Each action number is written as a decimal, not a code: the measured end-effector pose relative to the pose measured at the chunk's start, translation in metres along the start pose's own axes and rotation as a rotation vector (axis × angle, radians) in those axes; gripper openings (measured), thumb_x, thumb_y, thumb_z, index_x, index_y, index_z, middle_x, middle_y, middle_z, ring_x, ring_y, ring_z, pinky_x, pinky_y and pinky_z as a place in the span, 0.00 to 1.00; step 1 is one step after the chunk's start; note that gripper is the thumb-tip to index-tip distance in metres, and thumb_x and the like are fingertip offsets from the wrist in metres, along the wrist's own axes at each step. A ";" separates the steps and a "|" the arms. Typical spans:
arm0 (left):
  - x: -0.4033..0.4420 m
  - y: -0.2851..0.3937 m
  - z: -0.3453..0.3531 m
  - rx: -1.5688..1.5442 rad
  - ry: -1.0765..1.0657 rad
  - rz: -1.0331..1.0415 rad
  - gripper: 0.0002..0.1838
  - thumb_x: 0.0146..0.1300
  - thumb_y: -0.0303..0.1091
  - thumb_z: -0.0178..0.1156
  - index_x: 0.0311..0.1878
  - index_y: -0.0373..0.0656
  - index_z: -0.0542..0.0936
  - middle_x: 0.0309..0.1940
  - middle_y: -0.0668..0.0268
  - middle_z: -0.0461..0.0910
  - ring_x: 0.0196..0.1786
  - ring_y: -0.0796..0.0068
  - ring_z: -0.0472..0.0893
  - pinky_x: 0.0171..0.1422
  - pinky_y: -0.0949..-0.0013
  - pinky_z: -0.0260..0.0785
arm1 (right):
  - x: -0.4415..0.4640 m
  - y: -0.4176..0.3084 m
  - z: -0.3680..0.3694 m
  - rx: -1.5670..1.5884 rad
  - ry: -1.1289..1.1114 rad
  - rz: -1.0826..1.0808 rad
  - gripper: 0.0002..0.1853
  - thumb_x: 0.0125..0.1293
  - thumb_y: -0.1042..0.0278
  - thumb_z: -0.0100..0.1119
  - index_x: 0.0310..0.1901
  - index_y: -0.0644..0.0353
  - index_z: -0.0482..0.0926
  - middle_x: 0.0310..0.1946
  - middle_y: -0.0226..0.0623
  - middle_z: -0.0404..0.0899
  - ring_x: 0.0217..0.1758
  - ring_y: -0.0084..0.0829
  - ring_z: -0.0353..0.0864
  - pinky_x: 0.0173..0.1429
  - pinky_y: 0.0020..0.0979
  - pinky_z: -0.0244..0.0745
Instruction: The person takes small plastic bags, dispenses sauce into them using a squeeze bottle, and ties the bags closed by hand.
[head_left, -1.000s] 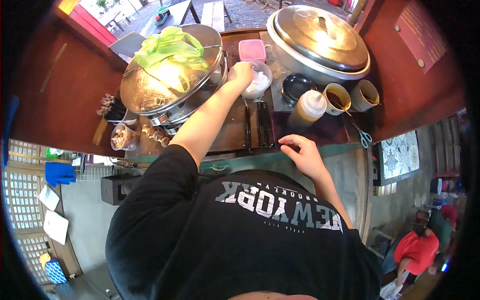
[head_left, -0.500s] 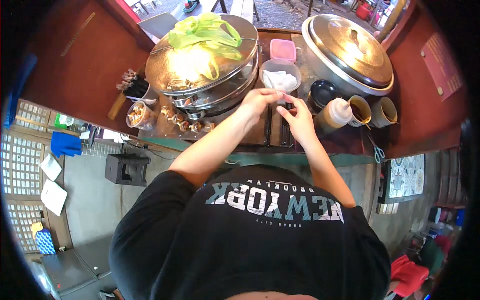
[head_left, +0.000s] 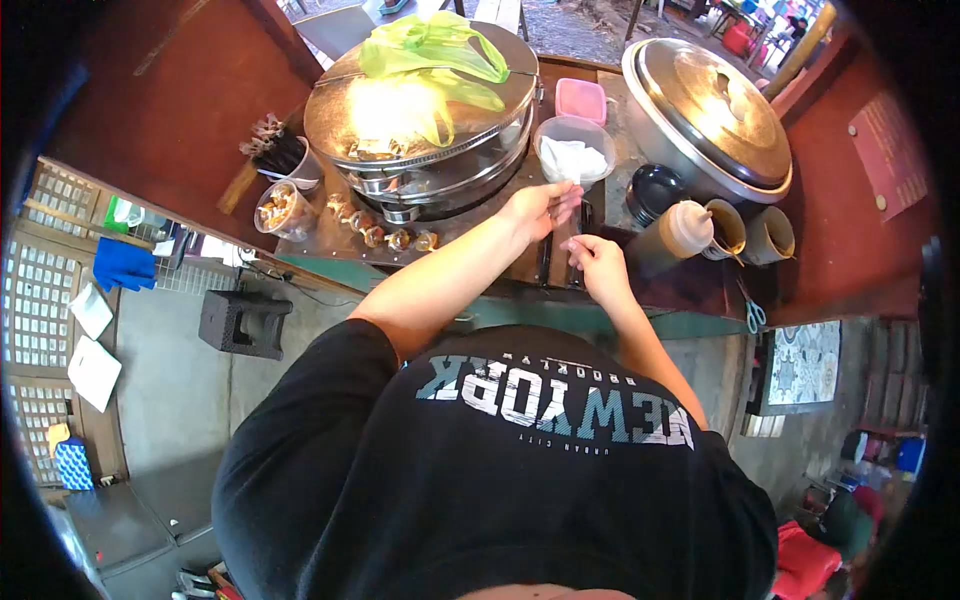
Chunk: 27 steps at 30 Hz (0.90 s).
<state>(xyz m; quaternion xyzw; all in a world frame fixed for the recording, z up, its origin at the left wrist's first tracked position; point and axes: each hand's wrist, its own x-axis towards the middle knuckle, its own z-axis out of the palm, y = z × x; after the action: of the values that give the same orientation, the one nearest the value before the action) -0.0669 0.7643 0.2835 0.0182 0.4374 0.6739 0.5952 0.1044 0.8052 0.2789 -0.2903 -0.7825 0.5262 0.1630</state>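
Observation:
My left hand (head_left: pixel 547 208) is at the near rim of a clear round tub (head_left: pixel 544 134) with crumpled white material (head_left: pixel 574 160) inside. Its fingers are drawn together; what they hold, if anything, is too small to make out. Lower and to the right, my right hand (head_left: pixel 598 260) has its thumb and fingers pinched, and I cannot tell what is in them. Dark narrow bars (head_left: pixel 546 262) lie on the counter below the hands. Beside my right hand stands a squeeze bottle (head_left: pixel 676 236) of brown sauce, with a black bowl (head_left: pixel 655 190) behind it.
A round steel steamer (head_left: pixel 440 165) carries a green plastic bag (head_left: pixel 430 55) on its lid. Several skewered balls (head_left: pixel 375 237) and a cup of food pieces (head_left: pixel 283 210) are at left. A large lidded pot (head_left: pixel 650 125), two sauce cups (head_left: pixel 770 235) and scissors (head_left: pixel 754 316) are at right.
My hands, fingertips together before, have come apart. The left sits by the tub rim, while the right has dropped lower and its fingers have closed in. The whole view has shifted slightly.

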 end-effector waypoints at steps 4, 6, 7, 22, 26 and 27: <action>0.043 0.013 0.015 -0.179 -0.035 0.118 0.09 0.68 0.25 0.56 0.49 0.32 0.76 0.44 0.53 0.82 0.43 0.71 0.84 0.46 0.74 0.82 | 0.010 0.007 -0.007 0.008 0.065 0.009 0.11 0.67 0.66 0.57 0.40 0.62 0.86 0.22 0.34 0.80 0.22 0.23 0.74 0.29 0.29 0.68; 0.064 0.031 0.017 -0.135 -0.052 0.179 0.09 0.67 0.26 0.56 0.48 0.32 0.76 0.42 0.54 0.83 0.45 0.66 0.84 0.49 0.71 0.81 | 0.012 0.009 -0.009 0.045 0.061 0.029 0.11 0.67 0.65 0.57 0.40 0.62 0.86 0.21 0.32 0.79 0.21 0.22 0.72 0.28 0.29 0.67; 0.079 0.040 0.013 -0.134 -0.094 0.221 0.09 0.67 0.26 0.56 0.48 0.32 0.76 0.42 0.53 0.82 0.45 0.65 0.84 0.49 0.71 0.82 | 0.009 0.009 -0.008 0.056 0.064 0.036 0.11 0.67 0.65 0.57 0.40 0.62 0.86 0.21 0.32 0.79 0.21 0.22 0.72 0.28 0.29 0.67; -0.086 -0.027 0.028 1.728 -0.550 0.554 0.20 0.69 0.44 0.56 0.61 0.49 0.75 0.53 0.60 0.79 0.61 0.60 0.75 0.68 0.42 0.57 | -0.048 -0.032 -0.058 -0.286 -0.163 0.044 0.12 0.61 0.65 0.62 0.40 0.64 0.84 0.31 0.47 0.84 0.34 0.38 0.84 0.43 0.34 0.75; -0.083 -0.022 0.004 1.485 -0.487 0.425 0.13 0.66 0.40 0.60 0.46 0.41 0.83 0.33 0.63 0.84 0.40 0.68 0.83 0.49 0.64 0.72 | -0.053 -0.033 -0.063 -0.158 -0.155 0.023 0.09 0.61 0.68 0.64 0.36 0.66 0.84 0.28 0.38 0.83 0.31 0.25 0.80 0.39 0.28 0.74; -0.089 -0.017 0.003 1.414 -0.418 0.400 0.13 0.66 0.39 0.60 0.44 0.40 0.84 0.31 0.64 0.84 0.37 0.71 0.82 0.46 0.67 0.72 | -0.053 -0.031 -0.064 -0.111 -0.158 0.014 0.08 0.62 0.70 0.64 0.36 0.67 0.84 0.27 0.35 0.83 0.30 0.20 0.78 0.38 0.26 0.74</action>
<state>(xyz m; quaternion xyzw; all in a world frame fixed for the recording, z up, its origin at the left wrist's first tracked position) -0.0260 0.6912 0.3193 0.6011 0.6313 0.3109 0.3788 0.1726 0.8104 0.3351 -0.2616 -0.8188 0.5045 0.0808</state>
